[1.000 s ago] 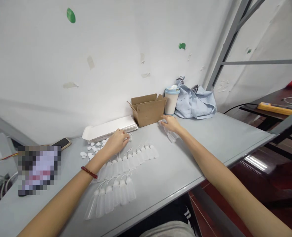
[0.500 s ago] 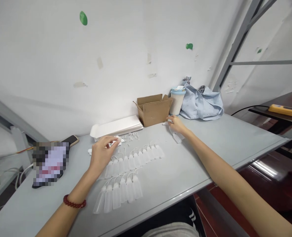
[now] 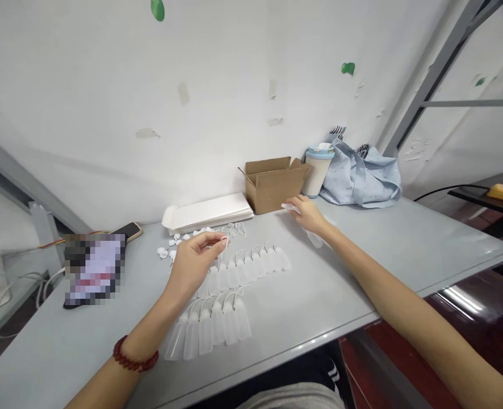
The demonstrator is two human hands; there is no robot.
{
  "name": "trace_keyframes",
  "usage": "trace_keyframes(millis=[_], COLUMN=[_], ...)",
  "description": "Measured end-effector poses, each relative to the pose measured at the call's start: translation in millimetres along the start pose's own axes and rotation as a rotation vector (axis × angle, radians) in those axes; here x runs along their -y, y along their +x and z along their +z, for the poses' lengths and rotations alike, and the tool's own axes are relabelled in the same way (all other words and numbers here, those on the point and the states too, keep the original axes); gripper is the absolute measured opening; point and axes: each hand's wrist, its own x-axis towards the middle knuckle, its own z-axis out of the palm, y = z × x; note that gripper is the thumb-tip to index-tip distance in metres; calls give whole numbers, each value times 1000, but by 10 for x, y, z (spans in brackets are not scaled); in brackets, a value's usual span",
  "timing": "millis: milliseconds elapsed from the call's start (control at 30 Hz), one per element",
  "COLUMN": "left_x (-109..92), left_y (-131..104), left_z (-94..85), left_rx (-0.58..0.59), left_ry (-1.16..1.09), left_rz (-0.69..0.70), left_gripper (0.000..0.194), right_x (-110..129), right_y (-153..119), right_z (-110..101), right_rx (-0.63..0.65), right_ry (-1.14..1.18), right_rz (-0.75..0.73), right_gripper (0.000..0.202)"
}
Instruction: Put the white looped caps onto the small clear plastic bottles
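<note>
My left hand (image 3: 194, 260) is closed in a pinch on a small white piece (image 3: 226, 241) at its fingertips, above the rows. Several loose white pieces (image 3: 163, 253) and thin white string loops (image 3: 237, 228) lie behind it. My right hand (image 3: 307, 216) curls around a translucent plastic sleeve (image 3: 315, 239) near the box; a pale end shows at its fingertips. On the table between my hands are two rows of translucent sleeves with white tops and string loops: a back row (image 3: 245, 269) and a front row (image 3: 205, 330). My left hand partly hides the back row.
An open cardboard box (image 3: 279, 187) stands by the wall, beside a stack of white sheets (image 3: 211, 213). To its right are a lidded cup (image 3: 317, 170) and a light blue bag (image 3: 360, 179). A phone (image 3: 131, 231) and a blurred purple item (image 3: 98, 264) lie at left.
My left hand has moved right from the loose white pieces and now pinches a small white piece. My right hand stays near the box, on the sleeve. The view has shifted slightly.
</note>
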Motion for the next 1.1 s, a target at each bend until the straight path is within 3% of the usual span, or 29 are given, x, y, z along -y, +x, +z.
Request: trace_keyframes(millis=[67, 133, 233, 400, 700, 1100], left_x=[-36, -58, -68, -76, -52, -64], left_y=[-34, -57, -76, -95, -125, -179], left_z=[9, 21, 47, 93, 177, 216], left_rx=[35, 71, 95, 167, 249, 116], left_ry=[-103, -152, -175, -220, -241, -133], left_rz=[-42, -78, -83, -51, -48, 32], left_gripper=[24, 27, 30, 26, 21, 27], right_x=[196, 438, 808, 1169, 1223, 1230], right_y=[-64, -168, -360, -583, -649, -680], right_z=[-29, -47, -60, -81, -122, -91], right_rx=[-26, -93, -138, -151, -145, -155], right_ry=[55, 246, 425, 536, 560, 605], right_rz=[-77, -263, -429, -559, -600, -610], right_gripper=[28, 25, 24, 27, 25, 27])
